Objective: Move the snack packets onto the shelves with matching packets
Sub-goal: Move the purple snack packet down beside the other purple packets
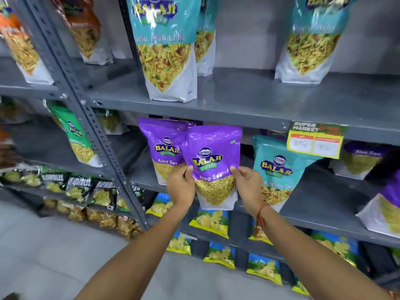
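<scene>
A purple Aloo Sev packet (213,161) is upright in front of the middle shelf (320,215), gripped on both sides. My left hand (181,187) pinches its left edge and my right hand (249,187) pinches its right edge. Just behind and to the left stands a matching purple Aloo Sev packet (161,148) on that shelf. A teal mix packet (275,169) stands to the right on the same shelf. More purple packets (363,159) sit at the far right. Teal mix packets (166,46) stand on the upper shelf (249,96).
A grey slotted upright post (86,109) divides the racks. Green and orange packets (75,135) fill the left rack, black packets (80,187) lower down. Blue-yellow chip bags (212,221) line the bottom shelves. A yellow price tag (313,139) hangs from the upper shelf edge.
</scene>
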`<state>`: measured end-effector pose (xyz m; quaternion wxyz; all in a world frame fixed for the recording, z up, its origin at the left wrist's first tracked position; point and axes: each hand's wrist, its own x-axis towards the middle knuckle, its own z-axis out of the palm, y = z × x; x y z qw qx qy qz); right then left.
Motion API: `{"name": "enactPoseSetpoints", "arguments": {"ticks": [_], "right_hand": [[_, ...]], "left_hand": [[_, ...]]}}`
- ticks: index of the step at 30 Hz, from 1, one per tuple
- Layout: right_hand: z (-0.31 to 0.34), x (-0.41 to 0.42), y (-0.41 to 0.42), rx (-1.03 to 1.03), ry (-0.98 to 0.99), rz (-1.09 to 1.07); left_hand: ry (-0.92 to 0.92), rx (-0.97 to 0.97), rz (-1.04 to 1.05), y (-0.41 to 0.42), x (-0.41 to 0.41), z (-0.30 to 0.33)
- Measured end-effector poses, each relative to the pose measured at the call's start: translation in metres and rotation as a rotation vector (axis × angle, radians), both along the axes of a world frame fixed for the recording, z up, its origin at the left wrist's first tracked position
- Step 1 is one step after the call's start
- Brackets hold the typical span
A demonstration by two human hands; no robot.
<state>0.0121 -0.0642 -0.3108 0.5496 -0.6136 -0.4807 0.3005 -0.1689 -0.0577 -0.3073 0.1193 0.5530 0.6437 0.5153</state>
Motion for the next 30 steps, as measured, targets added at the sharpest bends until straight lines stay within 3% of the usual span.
{"name": "enactPoseSetpoints", "arguments": {"ticks": [7, 11, 19, 23, 27, 30], "right_hand": [[-0.016, -0.005, 0.05, -0.148, 0.14, -0.068], [-0.026, -0.007, 0.055, -0.122, 0.205, -0.064], [-0.034, -0.011, 0.045, -0.166, 0.234, -0.073], [-0.022, -0.013, 0.029, -0.19, 0.174, 0.001], [-0.005, -0.007, 0.001, -0.204, 0.21, 0.025], [0.006, 0.005, -0.023, -0.1, 0.057, -0.003]], "left_hand": [[-0.001, -0.086, 0.041, 0.051, 0.007, -0.015], [0.019, -0.097, 0.036, 0.061, 0.005, -0.022], [0.033, -0.185, -0.053, 0.053, 0.002, -0.018], [-0.089, -0.245, -0.025, 0.04, 0.008, -0.006], [-0.114, -0.133, -0.036, 0.023, 0.017, 0.007], [-0.154, -0.051, -0.133, 0.011, 0.038, 0.025]]}}
